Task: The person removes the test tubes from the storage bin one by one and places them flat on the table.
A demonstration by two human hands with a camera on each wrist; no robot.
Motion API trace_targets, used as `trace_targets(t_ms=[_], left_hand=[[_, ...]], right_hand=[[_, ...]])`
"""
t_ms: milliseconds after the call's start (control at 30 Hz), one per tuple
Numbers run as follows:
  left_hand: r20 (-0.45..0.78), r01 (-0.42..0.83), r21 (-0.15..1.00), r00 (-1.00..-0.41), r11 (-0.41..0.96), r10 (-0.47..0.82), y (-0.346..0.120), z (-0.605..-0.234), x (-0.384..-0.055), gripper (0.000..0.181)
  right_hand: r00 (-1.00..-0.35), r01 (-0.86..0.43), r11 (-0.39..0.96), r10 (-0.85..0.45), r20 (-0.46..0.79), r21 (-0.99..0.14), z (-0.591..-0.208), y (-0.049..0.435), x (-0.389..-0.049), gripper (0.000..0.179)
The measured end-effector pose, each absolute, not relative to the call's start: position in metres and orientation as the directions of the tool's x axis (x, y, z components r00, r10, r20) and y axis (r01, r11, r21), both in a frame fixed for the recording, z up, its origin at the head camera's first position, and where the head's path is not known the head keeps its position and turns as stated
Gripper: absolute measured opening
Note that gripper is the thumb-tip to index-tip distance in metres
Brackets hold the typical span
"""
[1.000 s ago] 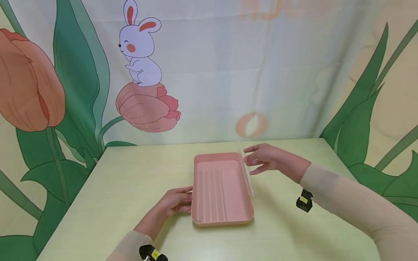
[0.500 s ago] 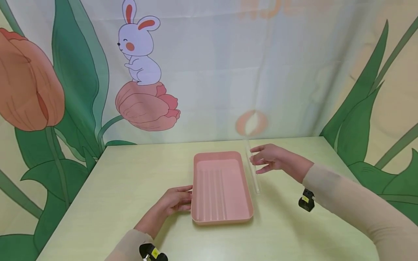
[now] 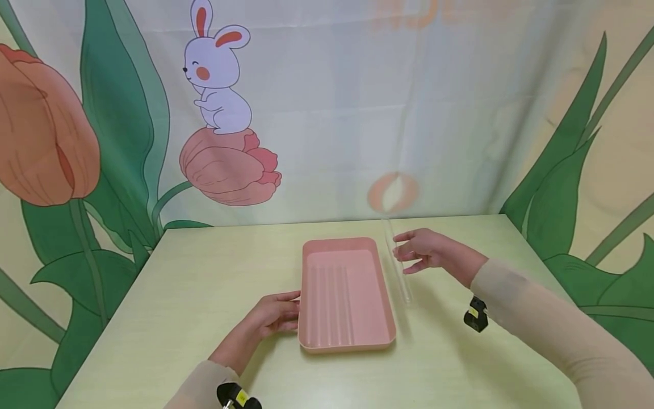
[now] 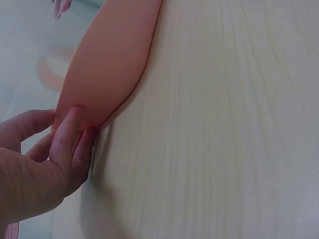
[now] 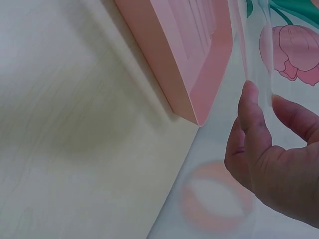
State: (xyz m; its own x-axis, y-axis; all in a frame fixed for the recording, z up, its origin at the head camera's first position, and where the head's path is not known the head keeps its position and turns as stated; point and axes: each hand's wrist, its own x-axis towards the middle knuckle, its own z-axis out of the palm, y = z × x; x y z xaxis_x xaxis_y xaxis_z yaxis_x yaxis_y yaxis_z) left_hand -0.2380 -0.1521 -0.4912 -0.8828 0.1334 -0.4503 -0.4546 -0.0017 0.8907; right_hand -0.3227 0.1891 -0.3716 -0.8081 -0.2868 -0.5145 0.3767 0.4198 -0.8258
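A shallow pink tray [image 3: 368,307] with parallel ridges along the left of its floor lies on the table. My left hand [image 3: 276,313] rests against its left side; in the left wrist view the fingertips [image 4: 74,112] touch the outer wall, and no digit shows inside the tray. My right hand [image 3: 424,250] holds a clear plastic lid [image 3: 403,289] just right of the tray. The lid stands on edge, so it looks like a thin strip from above. Up close, its see-through side [image 5: 263,55] runs between the thumb and fingers, which pinch it.
The pale wood-grain table [image 3: 230,261] reaches back to a printed curtain [image 3: 327,113] with a rabbit and tulips. Black wrist cameras hang at both sleeves, one of them a small camera [image 3: 476,313] below the right forearm.
My right hand has moved the clear lid a little to the right, from the tray's right rim to a small gap beside it. The left hand and the tray look the same.
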Motion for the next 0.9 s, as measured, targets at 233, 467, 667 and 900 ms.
trace_targets(t_ms=[233, 467, 667, 900], left_hand=[[-0.436, -0.444, 0.896, -0.885, -0.014, 0.165, -0.153, -0.49, -0.238, 0.056], [-0.441, -0.449, 0.893, -0.883, -0.02, 0.16, -0.153, -0.492, -0.237, 0.055], [-0.44, -0.448, 0.894, -0.885, -0.02, 0.152, -0.153, -0.491, -0.237, 0.055], [-0.444, -0.45, 0.893, -0.886, -0.017, 0.135, -0.152, -0.491, -0.237, 0.053]], right_hand=[[-0.795, 0.394, 0.414, -0.294, -0.53, -0.821, -0.384, 0.191, -0.323, 0.065], [-0.796, 0.401, 0.42, -0.281, -0.537, -0.814, -0.4, 0.193, -0.324, 0.065], [-0.794, 0.413, 0.419, -0.268, -0.545, -0.809, -0.415, 0.195, -0.325, 0.064], [-0.795, 0.435, 0.425, -0.233, -0.561, -0.794, -0.431, 0.195, -0.326, 0.061]])
